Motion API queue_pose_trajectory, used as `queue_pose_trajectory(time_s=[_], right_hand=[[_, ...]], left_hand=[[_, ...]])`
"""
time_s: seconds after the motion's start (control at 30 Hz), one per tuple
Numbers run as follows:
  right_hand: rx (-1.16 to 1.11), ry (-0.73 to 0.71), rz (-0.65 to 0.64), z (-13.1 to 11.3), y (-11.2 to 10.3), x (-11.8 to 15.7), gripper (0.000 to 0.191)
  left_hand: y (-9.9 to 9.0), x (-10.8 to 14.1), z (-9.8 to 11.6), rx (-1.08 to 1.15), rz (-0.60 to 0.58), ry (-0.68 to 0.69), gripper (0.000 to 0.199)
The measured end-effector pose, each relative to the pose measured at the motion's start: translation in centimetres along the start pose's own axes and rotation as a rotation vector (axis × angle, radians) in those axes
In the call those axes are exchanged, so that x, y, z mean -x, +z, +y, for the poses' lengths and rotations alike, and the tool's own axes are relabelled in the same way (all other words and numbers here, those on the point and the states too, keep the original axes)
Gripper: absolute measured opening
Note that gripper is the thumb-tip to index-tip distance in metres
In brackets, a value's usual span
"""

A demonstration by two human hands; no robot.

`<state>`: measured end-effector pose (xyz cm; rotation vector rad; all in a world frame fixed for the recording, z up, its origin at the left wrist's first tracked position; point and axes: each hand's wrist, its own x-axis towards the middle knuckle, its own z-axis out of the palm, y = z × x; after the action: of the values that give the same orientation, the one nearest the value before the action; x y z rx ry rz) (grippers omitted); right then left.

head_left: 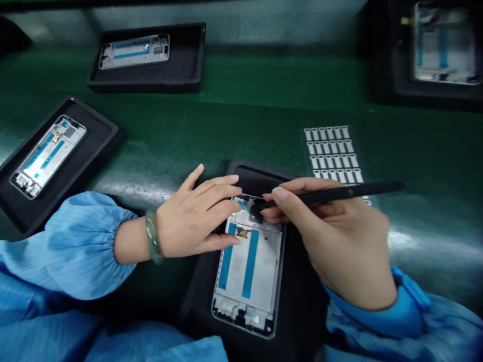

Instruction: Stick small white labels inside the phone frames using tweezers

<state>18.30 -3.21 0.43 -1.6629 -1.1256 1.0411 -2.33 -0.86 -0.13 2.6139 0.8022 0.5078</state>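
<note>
A phone frame [264, 271] with blue strips and a small orange flex connector [242, 233] lies in a black tray [302, 301], tilted slightly, its top end away from me. My left hand [204, 216] rests over its upper left edge, fingers spread, fingertips at the top part. My right hand [335, 236] pinches slim black tweezers [350, 192], held like a pen. Their tip points at the upper right of the frame, beside a dark grey square [255, 213]; whether the tip touches or grips anything I cannot tell.
Further phone frames lie in black trays: one at the left [49, 153], one at the back [136, 52], one at the back right [445, 45]. A clear sheet of small white labels [332, 153] lies on the green work surface [241, 120] beyond my right hand.
</note>
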Motion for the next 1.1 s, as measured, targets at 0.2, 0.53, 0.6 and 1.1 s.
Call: queue_pose_trajectory(time_s=[0.2, 0.53, 0.6, 1.1], right_hand=[[0.006, -0.009, -0.001, 0.2, 0.0, -0.1, 0.025], [0.065, 0.004, 0.020, -0.4, 0.2, 0.0, 0.029], [0.076, 0.002, 0.020, -0.3, 0.2, 0.0, 0.029], [-0.096, -0.185, 0.217, -0.1, 0.2, -0.1, 0.020]], left_hand=[[0.0, 0.0, 0.0, -0.014, 0.000, 0.018, 0.037], [0.2, 0.0, -0.2, -0.081, 0.010, 0.069, 0.038], [0.1, 0.0, -0.2, -0.096, 0.006, 0.074, 0.037], [0.1, -0.4, 1.2, -0.293, -0.067, 0.034, 0.030]])
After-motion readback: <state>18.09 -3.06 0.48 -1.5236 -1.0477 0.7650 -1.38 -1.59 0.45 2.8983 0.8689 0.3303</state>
